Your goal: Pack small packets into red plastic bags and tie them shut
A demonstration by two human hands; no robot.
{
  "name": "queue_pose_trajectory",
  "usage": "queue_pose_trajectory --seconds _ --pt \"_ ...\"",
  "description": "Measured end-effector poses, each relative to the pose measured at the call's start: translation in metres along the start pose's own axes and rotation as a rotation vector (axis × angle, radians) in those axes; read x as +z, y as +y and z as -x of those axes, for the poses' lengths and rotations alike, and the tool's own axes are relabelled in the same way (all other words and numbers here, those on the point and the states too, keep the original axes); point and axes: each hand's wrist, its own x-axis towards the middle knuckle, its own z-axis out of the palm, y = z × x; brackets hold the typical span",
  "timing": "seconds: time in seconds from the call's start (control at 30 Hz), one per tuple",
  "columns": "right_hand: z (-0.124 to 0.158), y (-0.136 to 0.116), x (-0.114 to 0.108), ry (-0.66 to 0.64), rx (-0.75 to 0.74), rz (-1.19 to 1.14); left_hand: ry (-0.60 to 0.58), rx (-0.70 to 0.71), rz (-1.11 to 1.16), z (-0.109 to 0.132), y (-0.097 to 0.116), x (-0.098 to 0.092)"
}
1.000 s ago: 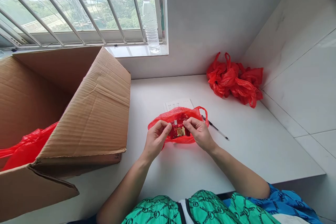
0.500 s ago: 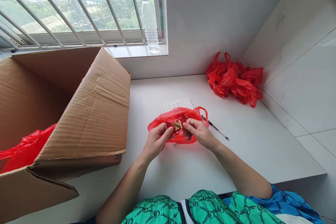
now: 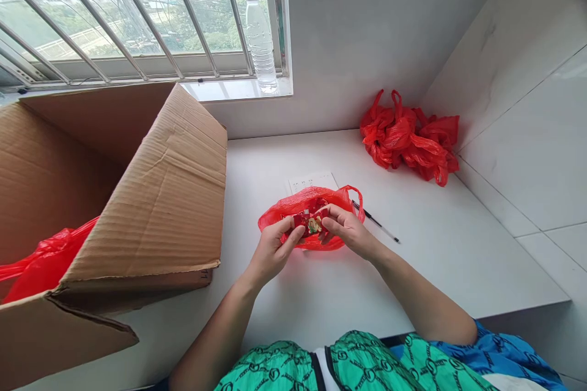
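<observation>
One left hand and one right hand pinch one red packet over one bag beside one pen.

Two hands, one held red packet, one open bag, one pen, one paper, one bottle, one box; heaped bags: count unclear.
</observation>
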Motion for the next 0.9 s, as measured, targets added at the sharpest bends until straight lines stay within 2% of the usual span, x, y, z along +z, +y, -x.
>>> queue_pose_trajectory --seconds 0.1,0.2,0.37,0.5,0.67,0.8,0.9 --pt "-0.001 0.003 0.000 0.013 -0.017 -0.014 -0.049 0.072 -0.141 0.000 0.000 0.001" --pt "-0.001 0.006 0.000 0.045 -0.086 0.010 0.005 0.121 -0.223 -0.001 0.001 0.002" --pt "0.002 0.002 0.002 0.067 -0.193 0.144 0.109 0.225 -0.207 -0.001 0.001 0.003" --pt "0.004 -0.003 0.002 0.069 -0.213 0.214 0.163 0.325 -0.232 -0.002 -0.001 0.001" --pt "0.002 -0.002 -0.001 0.151 -0.302 0.215 0.199 0.371 -0.222 -0.002 -0.002 -0.001" --pt "0.002 0.001 -0.001 0.153 -0.405 0.174 0.208 0.411 -0.191 -0.003 -0.002 -0.001" --pt "0.002 0.001 0.001 0.164 -0.433 0.155 0.214 0.391 -0.156 -0.003 -0.002 -0.001"
